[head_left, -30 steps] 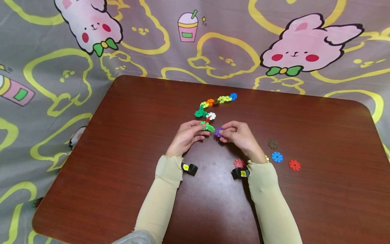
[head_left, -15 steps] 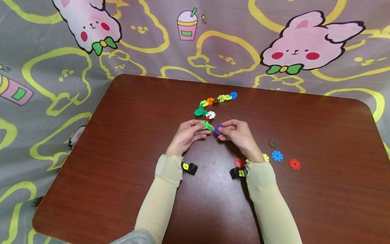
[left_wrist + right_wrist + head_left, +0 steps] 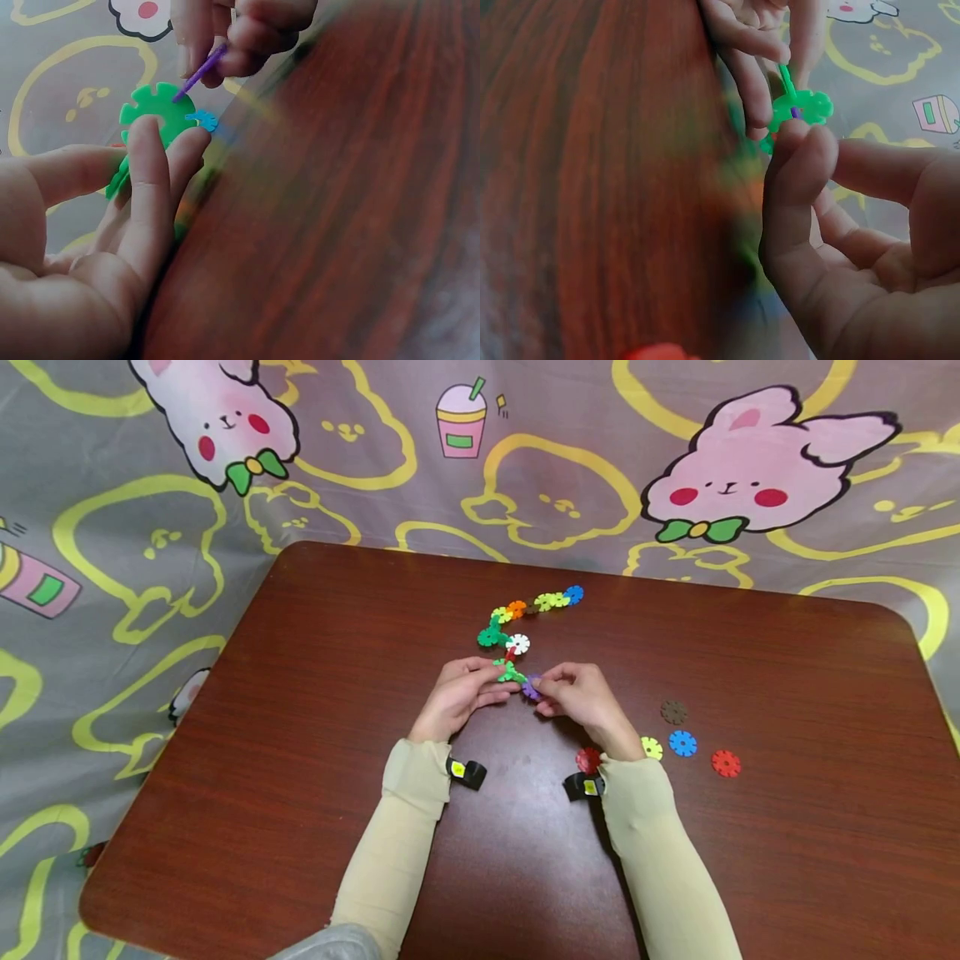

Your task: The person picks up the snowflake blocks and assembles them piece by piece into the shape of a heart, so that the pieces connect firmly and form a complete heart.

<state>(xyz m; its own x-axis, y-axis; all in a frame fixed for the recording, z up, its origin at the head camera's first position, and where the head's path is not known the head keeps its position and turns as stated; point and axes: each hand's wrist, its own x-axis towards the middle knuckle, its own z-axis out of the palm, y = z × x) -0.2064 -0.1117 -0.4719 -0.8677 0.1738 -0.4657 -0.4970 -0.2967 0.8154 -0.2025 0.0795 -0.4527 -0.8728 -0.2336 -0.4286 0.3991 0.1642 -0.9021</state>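
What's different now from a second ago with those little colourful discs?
The right hand has moved slightly left, bringing the purple disc up against the green discs, which the left hand still holds. More of the yellow disc by the right wrist shows. Nothing was let go; the loose blue disc stayed put.

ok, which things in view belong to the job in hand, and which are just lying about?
In the job:
purple disc, pinched in right fingers
green discs, held in left fingers
chain of linked discs beyond them

Loose, possibly spares:
brown disc
blue disc
yellow disc
rightmost red disc
other red disc
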